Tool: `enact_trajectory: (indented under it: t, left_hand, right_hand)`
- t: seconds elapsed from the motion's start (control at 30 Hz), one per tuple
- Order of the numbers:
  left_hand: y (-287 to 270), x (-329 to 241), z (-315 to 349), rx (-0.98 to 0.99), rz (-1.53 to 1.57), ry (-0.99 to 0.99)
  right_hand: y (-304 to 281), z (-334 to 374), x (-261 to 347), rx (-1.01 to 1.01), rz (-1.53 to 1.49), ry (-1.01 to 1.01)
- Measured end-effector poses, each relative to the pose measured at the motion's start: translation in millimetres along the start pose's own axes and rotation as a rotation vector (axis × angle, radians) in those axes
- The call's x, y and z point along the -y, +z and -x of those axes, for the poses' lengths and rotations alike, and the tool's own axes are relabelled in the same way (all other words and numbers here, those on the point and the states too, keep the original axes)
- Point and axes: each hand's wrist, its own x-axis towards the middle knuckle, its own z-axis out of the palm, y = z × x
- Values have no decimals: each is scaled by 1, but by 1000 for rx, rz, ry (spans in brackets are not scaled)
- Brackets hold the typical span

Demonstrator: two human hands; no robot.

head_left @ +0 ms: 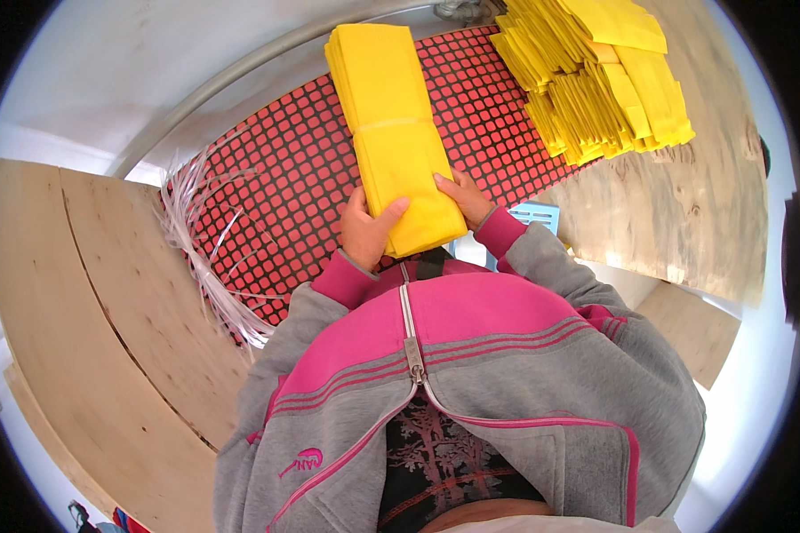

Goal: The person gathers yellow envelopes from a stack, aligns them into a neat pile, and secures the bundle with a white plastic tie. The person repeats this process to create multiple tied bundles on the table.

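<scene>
A long stack of folded yellow fabric point(391, 107) lies lengthwise before me, with a thin pale strip wrapped round its middle. My left hand point(369, 229) grips the near end from the left, thumb on top. From the right, my right hand point(465, 197) holds the same end, its thumb resting on the upper face. The fingers of both hands are partly hidden at the sides and beneath. Under the stack is a red and black checked cloth point(284, 178).
A heap of yellow folded pieces point(604, 80) sits at the far right. Loose whitish strips point(191, 240) hang along the cloth's left edge. Wooden boards point(107, 293) flank the left, and another wooden surface point(676, 204) the right. A metal rail point(231, 75) curves behind; a light-blue plastic item point(535, 215) shows below right.
</scene>
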Motion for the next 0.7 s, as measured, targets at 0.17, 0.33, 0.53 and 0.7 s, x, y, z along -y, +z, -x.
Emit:
enact_trajectory:
  t: [0.17,0.33,0.53,0.7]
  left_hand:
    - [-14,23,-9,64,-81,-123]
    - [-28,34,-7,97,159,-363]
    - [-15,1,-4,176,134,-376]
    - [-5,-14,-4,228,1,-436]
  right_hand:
    - [-5,-3,-8,23,-81,93]
    - [-5,-2,-13,40,-112,162]
    - [-18,-7,-17,5,-365,260]
    - [-30,-5,-28,6,-476,154]
